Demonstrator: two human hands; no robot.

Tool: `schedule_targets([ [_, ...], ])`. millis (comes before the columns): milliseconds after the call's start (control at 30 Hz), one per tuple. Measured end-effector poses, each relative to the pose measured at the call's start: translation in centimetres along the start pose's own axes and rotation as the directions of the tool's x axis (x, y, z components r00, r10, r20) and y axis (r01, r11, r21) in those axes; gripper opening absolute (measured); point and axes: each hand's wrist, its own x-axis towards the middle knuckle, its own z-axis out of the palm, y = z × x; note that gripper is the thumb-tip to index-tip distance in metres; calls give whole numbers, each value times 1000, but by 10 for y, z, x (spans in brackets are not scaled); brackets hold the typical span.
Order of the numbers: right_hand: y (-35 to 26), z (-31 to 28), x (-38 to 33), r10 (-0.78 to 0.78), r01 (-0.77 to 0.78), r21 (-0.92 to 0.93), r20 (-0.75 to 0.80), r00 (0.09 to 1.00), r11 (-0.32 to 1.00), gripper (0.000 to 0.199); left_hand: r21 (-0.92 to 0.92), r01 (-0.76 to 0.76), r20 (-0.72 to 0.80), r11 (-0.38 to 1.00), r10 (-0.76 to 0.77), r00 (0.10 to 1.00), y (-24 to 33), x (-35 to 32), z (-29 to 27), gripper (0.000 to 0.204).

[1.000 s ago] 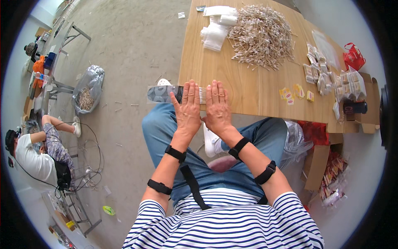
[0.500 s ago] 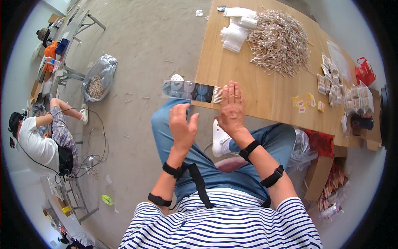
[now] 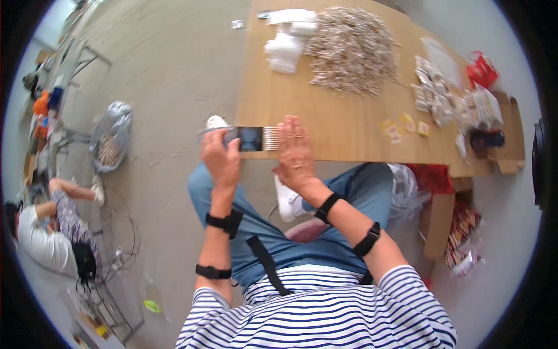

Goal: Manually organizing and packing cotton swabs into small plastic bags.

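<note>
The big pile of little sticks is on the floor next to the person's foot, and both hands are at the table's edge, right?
Not quite. The pile of little sticks lies on the wooden table, at its far end, not on the floor. The head view shows it. The left hand and right hand are at the table's near edge.

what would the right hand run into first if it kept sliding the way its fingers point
The right hand lies flat at the near edge of the wooden table, fingers pointing across it. Straight on is bare wood first, then probably the big heap of small pale sticks, though the fisheye bend makes the line uncertain.
</note>
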Motion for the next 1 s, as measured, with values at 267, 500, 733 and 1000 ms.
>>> schedule_targets([
  [267, 4, -9, 0, -5, 14, 161, -55, 998, 987, 102, 66, -300, 154, 952, 288, 945, 63, -41, -15, 40],
  [500, 83, -67, -15, 278, -189, 321, -262, 924, 928, 53, 43, -284, 193, 958, 271, 943, 71, -65, -37, 37],
  [733, 229, -87, -61, 801, -807, 154, -324, 503, 570, 44, 21, -299, 317, 954, 278, 907, 77, -87, -40, 35],
  [1000, 220, -78, -38, 750, -719, 214, -205, 629, 661, 47, -43, -352, 349, 935, 344, 872, 99, -94, -28, 34],
])
